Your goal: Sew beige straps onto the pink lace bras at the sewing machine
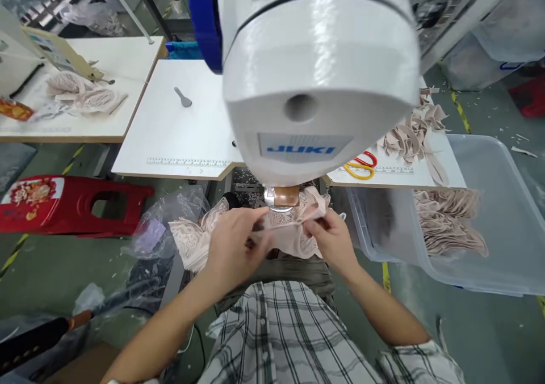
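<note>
A beige lace bra [294,237] is stretched between my hands, right below the presser area of a white JUKI sewing machine [321,49]. My left hand [236,239] has thumb and fingers closed on its left part, slightly blurred by motion. At the other side my right hand [334,239] pinches the fabric near a raised beige strip [315,207]. More lace cup pieces [189,239] hang to the left of my left hand. The machine's round metal end [279,198] stands just above the fabric, and the needle itself is hidden.
Red-and-yellow scissors [361,167] and a heap of beige strips [413,134] lie on the right table part. A clear plastic bin [506,231] holds stacked beige pieces [451,222]. On the left are a small grey tool [183,97] and a red stool [80,205].
</note>
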Demonstrator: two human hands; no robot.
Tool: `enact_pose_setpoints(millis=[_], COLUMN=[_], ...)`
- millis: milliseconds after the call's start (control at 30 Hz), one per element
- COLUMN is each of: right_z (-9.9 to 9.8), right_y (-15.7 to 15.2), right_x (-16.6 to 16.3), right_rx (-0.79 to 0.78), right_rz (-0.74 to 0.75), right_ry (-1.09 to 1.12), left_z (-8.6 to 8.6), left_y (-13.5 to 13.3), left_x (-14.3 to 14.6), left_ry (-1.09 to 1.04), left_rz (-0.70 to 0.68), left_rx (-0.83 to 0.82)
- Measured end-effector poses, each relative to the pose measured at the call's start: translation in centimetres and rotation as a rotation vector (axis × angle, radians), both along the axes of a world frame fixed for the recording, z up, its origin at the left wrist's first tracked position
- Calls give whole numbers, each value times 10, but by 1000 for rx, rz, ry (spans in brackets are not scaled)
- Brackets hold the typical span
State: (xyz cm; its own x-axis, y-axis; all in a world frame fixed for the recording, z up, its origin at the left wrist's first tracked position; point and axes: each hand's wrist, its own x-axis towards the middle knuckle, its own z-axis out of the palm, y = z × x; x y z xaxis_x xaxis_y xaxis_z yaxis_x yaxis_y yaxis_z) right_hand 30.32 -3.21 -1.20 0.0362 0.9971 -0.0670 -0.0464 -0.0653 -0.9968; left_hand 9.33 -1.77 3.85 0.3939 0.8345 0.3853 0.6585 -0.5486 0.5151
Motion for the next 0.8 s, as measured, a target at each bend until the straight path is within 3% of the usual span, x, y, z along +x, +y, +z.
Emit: enact_pose_setpoints(millis=[100,200,300,533,600,667,733,800], right_z=[-4,-4,-2,-6,-16,-32,-52,-71], right_y=[-24,-34,-36,-41,-37,-30,-24,-22], right_x=[0,1,1,8,21,40,64,87], right_rx=[328,540,700,423,387,360,282,115], right_rz=[100,168,190,426,503,508,497,594], right_ry=[-294,-370,-432,-481,-544,-652,-754,-831], left_z=[-10,-24,-32,-35,-31,-21,-6,4], left_y=[-8,-4,1,1,-4,-15,-31,-47], left_x=[10,13,7,1,2,5,7,4], left_ry=[107,140,142,110,99,66,11,-50], left_rz=[-119,-240,-240,-219,-207,-251,-422,-637], left_rx=[135,211,273,254,135,-171,-536,-732])
